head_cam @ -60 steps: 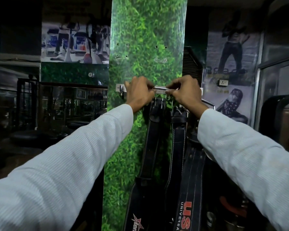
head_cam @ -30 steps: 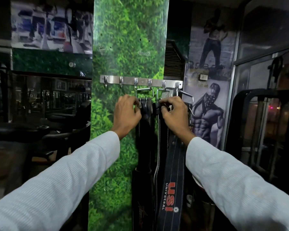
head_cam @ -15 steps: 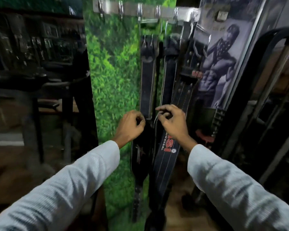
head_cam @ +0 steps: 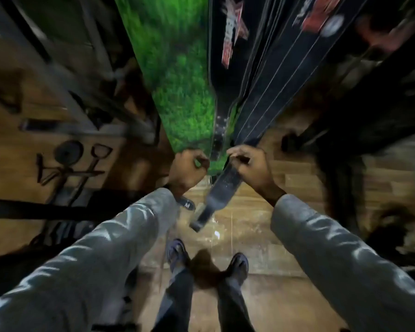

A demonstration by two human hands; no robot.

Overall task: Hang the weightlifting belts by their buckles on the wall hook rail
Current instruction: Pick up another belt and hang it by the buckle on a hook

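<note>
**Hands at the belt tails, low by the floor**

Seen from above in a blurred frame, two black weightlifting belts hang against a green grass-print panel (head_cam: 177, 97). The right hand (head_cam: 252, 168) has its grip closed on the tail of the stitched belt (head_cam: 273, 92), whose end slants down to the near left. The left hand (head_cam: 187, 168) is curled shut at the tail of the star-logo belt (head_cam: 228, 56). Two shoes (head_cam: 176, 252) stand on the wooden floor (head_cam: 249, 236) below.
</note>
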